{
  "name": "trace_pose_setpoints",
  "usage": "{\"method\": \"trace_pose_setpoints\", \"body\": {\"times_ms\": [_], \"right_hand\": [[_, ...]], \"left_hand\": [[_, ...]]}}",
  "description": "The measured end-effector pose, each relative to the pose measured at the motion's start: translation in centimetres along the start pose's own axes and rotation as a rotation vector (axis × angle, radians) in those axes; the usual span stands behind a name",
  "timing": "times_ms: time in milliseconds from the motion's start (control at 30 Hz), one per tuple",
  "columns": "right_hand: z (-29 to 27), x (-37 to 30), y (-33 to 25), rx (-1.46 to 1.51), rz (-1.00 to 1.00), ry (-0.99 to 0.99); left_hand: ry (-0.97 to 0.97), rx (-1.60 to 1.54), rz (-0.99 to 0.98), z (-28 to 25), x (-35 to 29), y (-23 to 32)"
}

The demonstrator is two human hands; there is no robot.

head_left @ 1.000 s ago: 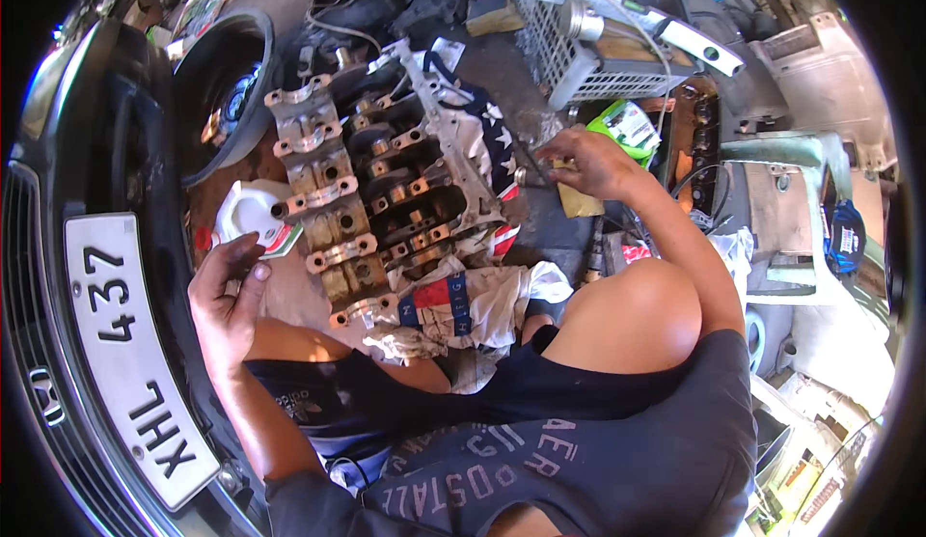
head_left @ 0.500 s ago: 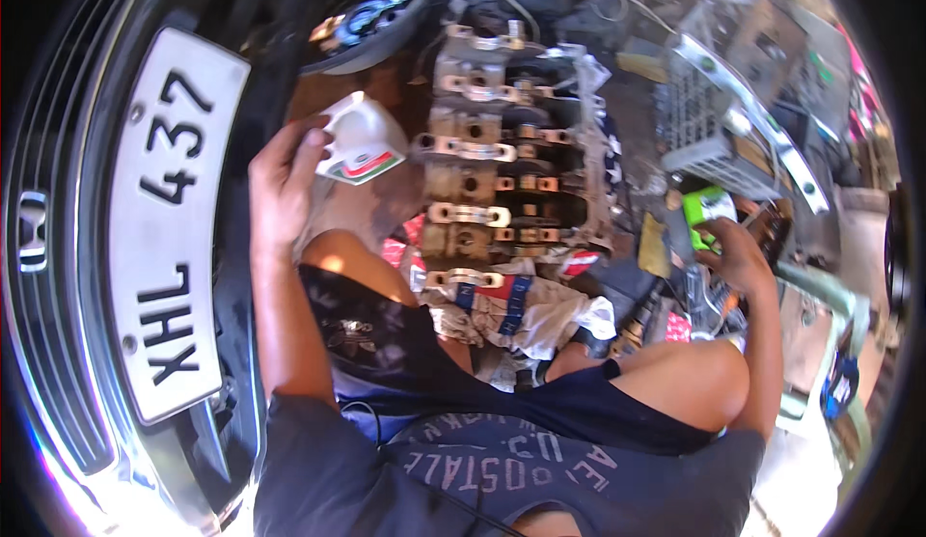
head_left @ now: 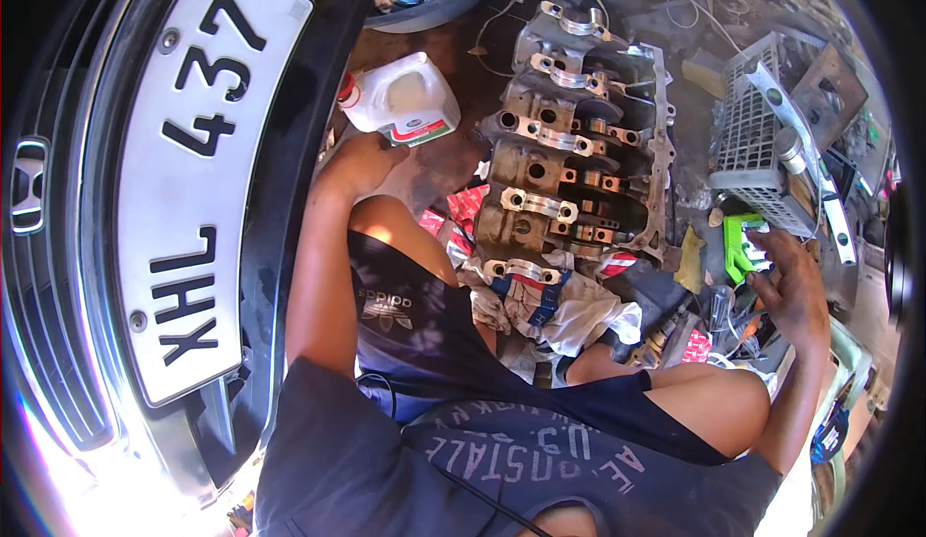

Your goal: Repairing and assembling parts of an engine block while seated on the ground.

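Observation:
A white plastic jug (head_left: pixel 410 88) with a red cap and a red-and-green label lies at the left, beyond my left knee. My left hand (head_left: pixel 362 165) is right beside its near end, fingers stretched toward the label and not wrapped round it. On the right, a bright green box (head_left: pixel 738 247) with a white patch sits among clutter. Over its right edge my right hand (head_left: pixel 796 281) hovers or touches, thumb and fingers spread; I cannot tell about contact. Between my hands stands a greasy engine block (head_left: pixel 540 170) with a row of bearing caps and a crankshaft.
A car bumper with a licence plate (head_left: pixel 217 170) walls off the left. At the far left is a round basin (head_left: pixel 439 1) holding metal parts. A grey plastic crate (head_left: pixel 748 122) with a long metal strip stands at the right. Rags (head_left: pixel 588 315) lie before the block.
The view has shifted, so the scene sits farther right and the block looks sharper. My left hand has come away from the jug's side, and my right hand has drawn slightly off the green box.

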State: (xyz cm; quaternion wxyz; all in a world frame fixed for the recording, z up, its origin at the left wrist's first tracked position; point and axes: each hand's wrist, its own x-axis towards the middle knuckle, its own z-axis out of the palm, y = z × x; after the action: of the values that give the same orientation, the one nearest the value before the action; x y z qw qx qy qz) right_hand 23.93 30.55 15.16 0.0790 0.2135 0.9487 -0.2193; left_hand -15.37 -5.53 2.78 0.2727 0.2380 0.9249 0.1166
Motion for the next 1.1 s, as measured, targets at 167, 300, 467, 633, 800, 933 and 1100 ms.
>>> {"method": "trace_pose_setpoints", "body": {"times_ms": [167, 300, 467, 633, 800, 933, 1100], "right_hand": [[0.0, 0.4, -2.3, -0.045, -0.116, -0.071], [0.5, -0.1, -1.9, -0.091, -0.091, -0.093], [0.3, -0.1, -3.3, -0.076, -0.136, -0.142], [-0.8, -1.5, -4.7, -0.086, -0.093, -0.207], [-0.7, -2.6, -5.5, -0.076, -0.090, -0.163], [-0.2, -3.1, -6.0, -0.064, -0.099, -0.147], [0.7, -4.5, -7.8, -0.044, -0.075, -0.108]], "left_hand": [[0.533, 0.004, -0.147, 2.4, 4.5, -4.9], [0.566, -0.267, -0.085, 1.7, 6.8, -3.7], [0.673, -0.323, -0.012, 1.3, 12.9, -10.8], [0.579, -0.255, -0.136, 1.7, 12.5, -6.9], [0.749, 0.025, -0.032, 2.0, 14.2, -9.3], [0.680, -0.047, -0.047, 1.7, 13.6, -9.7], [0.605, -0.039, -0.117, 1.0, 11.0, -3.4]]}}
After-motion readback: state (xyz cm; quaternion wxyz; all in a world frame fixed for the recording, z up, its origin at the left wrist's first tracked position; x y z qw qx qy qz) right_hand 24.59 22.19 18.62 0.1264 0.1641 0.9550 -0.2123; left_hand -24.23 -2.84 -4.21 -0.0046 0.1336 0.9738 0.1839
